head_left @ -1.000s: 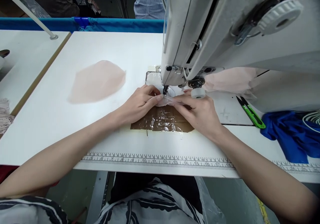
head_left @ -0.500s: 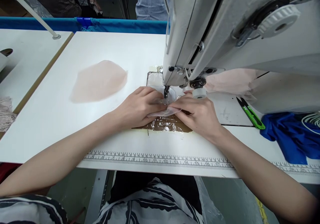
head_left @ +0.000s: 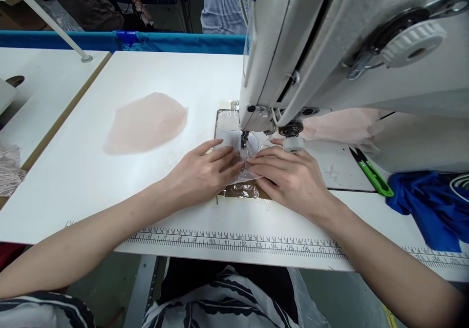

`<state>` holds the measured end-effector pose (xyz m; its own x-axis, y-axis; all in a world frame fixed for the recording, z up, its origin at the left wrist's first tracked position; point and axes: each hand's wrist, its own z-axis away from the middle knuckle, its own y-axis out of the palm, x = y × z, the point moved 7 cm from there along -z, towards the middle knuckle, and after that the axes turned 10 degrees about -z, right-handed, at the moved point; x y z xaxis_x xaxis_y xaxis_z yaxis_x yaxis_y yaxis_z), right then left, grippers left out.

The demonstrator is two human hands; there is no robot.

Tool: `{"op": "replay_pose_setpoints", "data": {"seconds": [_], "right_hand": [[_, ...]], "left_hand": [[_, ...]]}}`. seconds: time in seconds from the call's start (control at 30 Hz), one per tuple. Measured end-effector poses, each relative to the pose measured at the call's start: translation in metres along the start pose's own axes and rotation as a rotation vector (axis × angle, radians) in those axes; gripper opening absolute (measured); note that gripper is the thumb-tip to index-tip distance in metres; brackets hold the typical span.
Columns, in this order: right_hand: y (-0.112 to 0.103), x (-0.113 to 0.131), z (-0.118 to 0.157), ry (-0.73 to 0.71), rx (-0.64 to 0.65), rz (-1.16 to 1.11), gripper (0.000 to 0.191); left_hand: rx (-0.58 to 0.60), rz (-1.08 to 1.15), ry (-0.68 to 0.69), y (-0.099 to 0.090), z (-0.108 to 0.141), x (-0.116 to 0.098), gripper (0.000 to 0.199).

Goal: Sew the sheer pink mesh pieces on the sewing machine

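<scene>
A sheer pale fabric piece (head_left: 242,174) lies under the presser foot (head_left: 244,138) of a white sewing machine (head_left: 269,50). My left hand (head_left: 207,172) rests flat at its left side, fingers spread, fingertips on the fabric. From the right, my right hand (head_left: 287,174) lies with extended fingers over the fabric's right edge, its fingertips close to those of my left hand. Brown tape (head_left: 245,190) shows below the fabric. Off to the left, a sheer pink piece (head_left: 148,123) lies flat on the white table (head_left: 146,74).
Green thread snips (head_left: 373,173) and blue cloth (head_left: 430,206) lie at the right. More pink fabric (head_left: 340,125) sits behind the machine head. A ruler strip (head_left: 234,241) runs along the front edge. A person in a striped garment (head_left: 223,6) is beyond the table.
My left hand has spread its fingers and flattened, where they were bunched on the fabric. The right hand's fingers have straightened. The fabric now lies flatter, and the view has shifted slightly.
</scene>
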<state>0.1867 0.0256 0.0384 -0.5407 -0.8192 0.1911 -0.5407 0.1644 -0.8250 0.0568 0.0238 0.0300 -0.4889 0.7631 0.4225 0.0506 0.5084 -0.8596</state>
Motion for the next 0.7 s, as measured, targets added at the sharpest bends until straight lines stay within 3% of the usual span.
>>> {"op": "replay_pose_setpoints", "data": {"seconds": [0.7], "right_hand": [[0.005, -0.01, -0.006, 0.051, 0.015, 0.011, 0.016]], "left_hand": [[0.018, 0.122, -0.087, 0.014, -0.003, 0.017, 0.035]]}}
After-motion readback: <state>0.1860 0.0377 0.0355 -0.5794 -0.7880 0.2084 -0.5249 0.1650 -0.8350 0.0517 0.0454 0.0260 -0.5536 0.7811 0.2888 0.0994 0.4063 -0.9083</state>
